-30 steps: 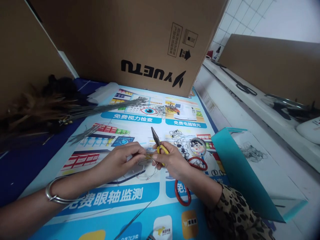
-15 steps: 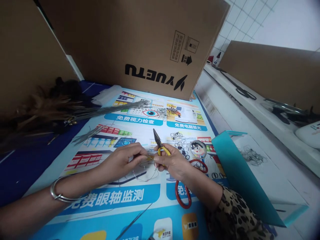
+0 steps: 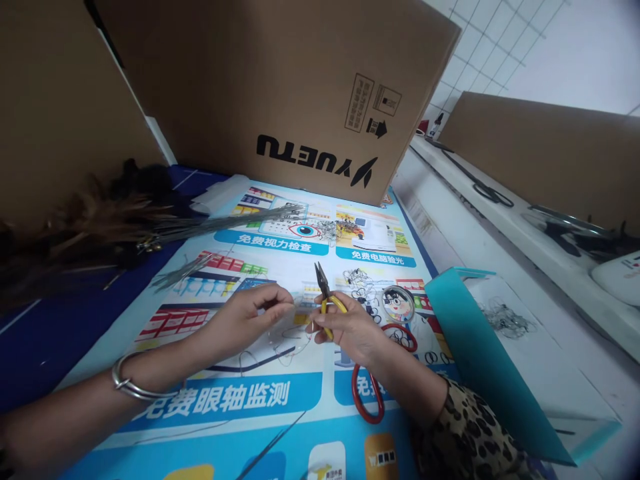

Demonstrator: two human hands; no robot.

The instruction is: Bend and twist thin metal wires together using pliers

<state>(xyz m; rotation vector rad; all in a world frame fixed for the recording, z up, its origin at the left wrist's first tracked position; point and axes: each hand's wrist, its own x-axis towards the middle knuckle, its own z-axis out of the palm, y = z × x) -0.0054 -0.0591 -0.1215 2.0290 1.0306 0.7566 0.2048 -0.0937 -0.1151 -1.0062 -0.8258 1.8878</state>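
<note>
My right hand (image 3: pixel 355 328) is closed around the yellow handles of needle-nose pliers (image 3: pixel 323 279). The dark jaws point up and away from me, slightly parted, with nothing visible between them. To their left, my left hand (image 3: pixel 257 312) has its thumb and forefinger pinched on a thin wire, which is hard to see. Fine looped wire (image 3: pixel 300 347) hangs between and below both hands, seemingly also touching my right fingers. Red-handled scissors (image 3: pixel 356 393) lie partly under my right wrist.
Wire bundles (image 3: pixel 240 220) and feathers (image 3: pixel 90 213) lie at left. Tangled wire pieces (image 3: pixel 357 283), a round clear-rimmed dish (image 3: pixel 413 304) and black rings (image 3: pixel 437 358) are right of the pliers. A teal-edged box (image 3: pixel 480 373) stands right; a large carton (image 3: pixel 300 87) blocks the back.
My hands have drawn slightly apart. The pliers have tipped more upright and their jaws have parted a little. The whole view has shifted slightly.
</note>
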